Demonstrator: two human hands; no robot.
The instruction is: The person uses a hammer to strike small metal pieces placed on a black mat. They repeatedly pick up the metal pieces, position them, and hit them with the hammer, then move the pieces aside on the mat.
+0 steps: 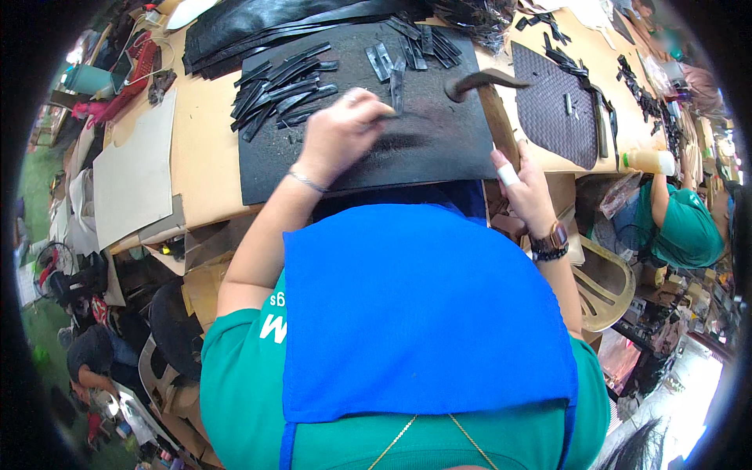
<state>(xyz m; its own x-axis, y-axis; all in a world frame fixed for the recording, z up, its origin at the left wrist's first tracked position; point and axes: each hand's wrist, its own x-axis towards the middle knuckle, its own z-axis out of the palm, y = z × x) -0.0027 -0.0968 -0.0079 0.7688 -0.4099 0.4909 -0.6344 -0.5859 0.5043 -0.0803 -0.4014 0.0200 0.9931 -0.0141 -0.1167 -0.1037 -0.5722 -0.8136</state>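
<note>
My left hand (341,133) is closed over the black board (431,157), its fingertips at the lower end of a short black strip (397,82); what they pinch, if anything, is unclear. My right hand (521,188), with white wrap on a finger, grips the wooden handle of a hammer (474,83) at the board's right edge, its curved dark head raised toward the top. A pile of glossy black strips (282,90) lies on the board's left part, and another group (427,43) lies near the back.
Long black sheets (243,31) lie behind the board, pale sheets (133,172) on the tan table's left. A quilted black mat (554,117) with scraps and tools is at right. A co-worker in green (681,227) is at far right, near a bottle (650,162); another person (90,352) is lower left.
</note>
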